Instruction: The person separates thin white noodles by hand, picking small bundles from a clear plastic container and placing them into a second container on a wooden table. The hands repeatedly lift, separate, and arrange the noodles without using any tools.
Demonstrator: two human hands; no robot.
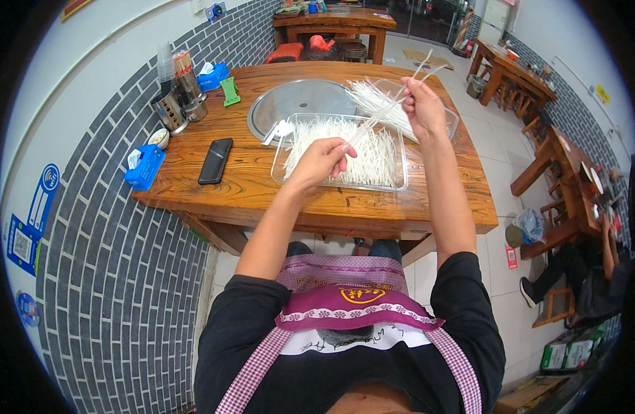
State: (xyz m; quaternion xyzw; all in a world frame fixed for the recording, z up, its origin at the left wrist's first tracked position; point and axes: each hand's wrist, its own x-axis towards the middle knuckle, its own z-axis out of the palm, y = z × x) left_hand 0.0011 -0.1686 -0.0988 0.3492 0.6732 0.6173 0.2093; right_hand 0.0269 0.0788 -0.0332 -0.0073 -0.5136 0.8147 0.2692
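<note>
Between my hands stretches a thin bundle of whitish, translucent noodle-like strands point(370, 124). My left hand point(321, 160) pinches its lower end above a clear plastic tray point(403, 181). Loose, tangled white noodles point(366, 163) fill that tray. My right hand point(424, 106), raised farther out, grips the bundle higher up, and its loose ends poke out past the fingers. Beneath and beside my right hand, straight white noodles point(372, 101) lie in a second clear tray point(453, 121). My right hand and forearm hide part of it.
A round metal plate point(291, 101) is set behind the near tray, with a white object point(282, 129) at its edge. Leftward on the wooden table point(255, 181) are a black phone point(215, 161), tissue boxes point(145, 166), a small bowl point(159, 138) and metal holders point(169, 113). A person point(592, 279) sits at right.
</note>
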